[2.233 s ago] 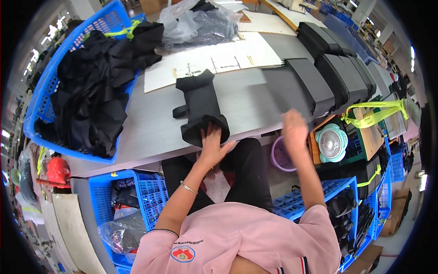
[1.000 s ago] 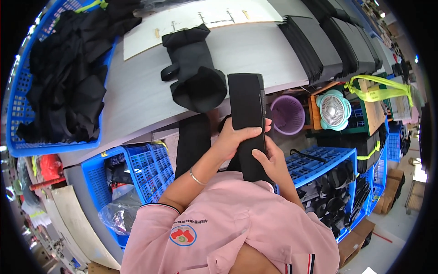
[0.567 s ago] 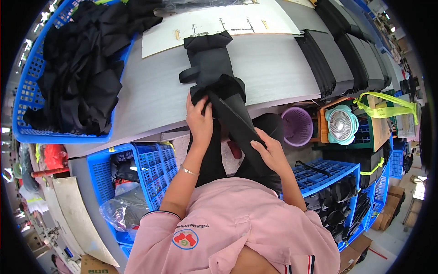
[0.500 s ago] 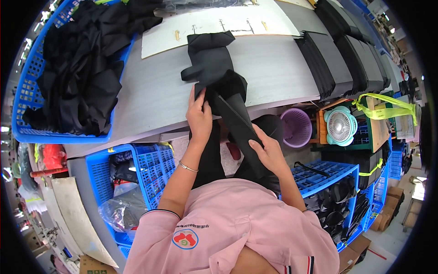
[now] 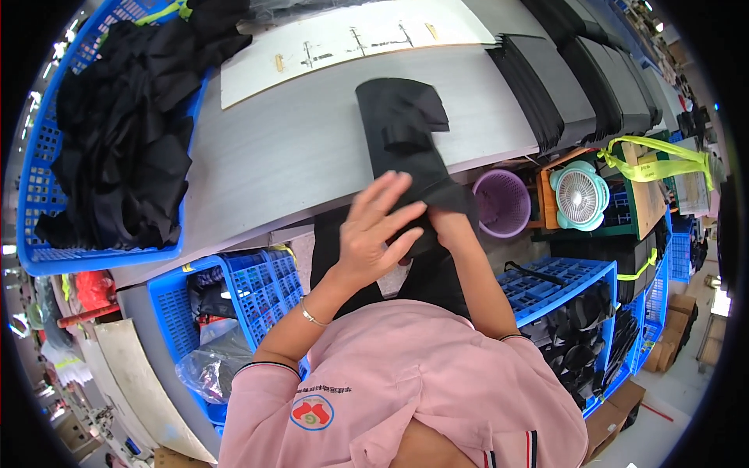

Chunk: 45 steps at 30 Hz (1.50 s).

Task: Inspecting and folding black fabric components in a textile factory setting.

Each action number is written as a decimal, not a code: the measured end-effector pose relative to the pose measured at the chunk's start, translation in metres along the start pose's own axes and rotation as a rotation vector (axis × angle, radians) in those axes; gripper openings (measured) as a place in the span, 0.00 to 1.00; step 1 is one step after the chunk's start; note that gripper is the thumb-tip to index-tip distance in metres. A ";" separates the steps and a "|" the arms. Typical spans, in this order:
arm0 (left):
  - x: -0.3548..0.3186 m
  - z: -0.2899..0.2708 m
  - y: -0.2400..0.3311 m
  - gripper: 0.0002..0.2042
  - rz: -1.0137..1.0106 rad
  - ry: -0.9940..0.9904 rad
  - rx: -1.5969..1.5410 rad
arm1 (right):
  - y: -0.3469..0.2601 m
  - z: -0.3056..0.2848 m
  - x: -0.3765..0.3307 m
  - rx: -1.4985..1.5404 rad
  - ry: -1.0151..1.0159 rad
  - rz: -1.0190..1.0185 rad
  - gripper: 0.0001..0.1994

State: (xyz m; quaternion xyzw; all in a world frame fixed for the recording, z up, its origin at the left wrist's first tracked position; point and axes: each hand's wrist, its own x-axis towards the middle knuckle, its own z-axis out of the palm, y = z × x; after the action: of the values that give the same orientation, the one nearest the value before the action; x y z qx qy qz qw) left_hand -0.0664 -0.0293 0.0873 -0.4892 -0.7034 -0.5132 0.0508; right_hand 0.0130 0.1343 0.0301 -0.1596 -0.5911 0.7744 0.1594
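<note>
A long black fabric piece point(image 5: 402, 160) lies partly on the grey table, its near end hanging over the front edge above my lap. A small black strap or loop stands up from its middle. My left hand point(image 5: 378, 230) is raised just in front of the piece's left side, fingers spread and slightly blurred, with nothing in it. On the near right corner, my right hand point(image 5: 451, 228) grips the piece; its fingers are mostly hidden behind the fabric.
A blue basket point(image 5: 183, 210) heaped with black fabric stands at the left of the grey table point(image 5: 257, 164). Flat black stacks point(image 5: 546, 93) sit at the right, a white board point(image 5: 335, 43) at the back. Below are a purple bin point(image 5: 503, 204), a fan point(image 5: 579, 195) and blue crates point(image 5: 265, 292).
The fabric piece has been turned and laid flatter, its far end now farther right. My left hand has let go of it. My right hand has moved up toward the table edge.
</note>
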 end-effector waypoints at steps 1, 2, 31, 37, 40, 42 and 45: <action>-0.006 -0.004 0.005 0.24 -0.111 0.061 -0.110 | -0.007 0.001 -0.001 -0.040 0.053 0.068 0.21; -0.008 -0.005 0.005 0.29 -0.083 0.073 -0.134 | -0.015 0.002 -0.002 0.222 0.155 0.145 0.21; 0.017 0.039 0.041 0.28 -0.287 0.340 -0.332 | -0.038 0.013 -0.017 0.655 0.238 0.014 0.17; 0.013 0.038 0.038 0.26 -0.274 0.353 -0.315 | -0.043 0.020 -0.016 0.693 0.304 0.153 0.19; 0.011 0.034 0.039 0.26 -0.290 0.367 -0.365 | -0.043 0.021 -0.017 0.685 0.307 0.132 0.19; 0.010 0.031 0.040 0.26 -0.284 0.374 -0.410 | -0.042 0.022 -0.018 0.653 0.327 0.148 0.19; 0.010 0.028 0.042 0.23 -0.259 0.359 -0.378 | -0.041 0.023 -0.019 0.634 0.324 0.147 0.20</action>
State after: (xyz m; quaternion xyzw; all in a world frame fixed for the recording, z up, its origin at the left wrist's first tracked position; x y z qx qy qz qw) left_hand -0.0282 -0.0017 0.1082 -0.2977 -0.6316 -0.7157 0.0163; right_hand 0.0225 0.1167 0.0769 -0.2651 -0.2758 0.8931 0.2367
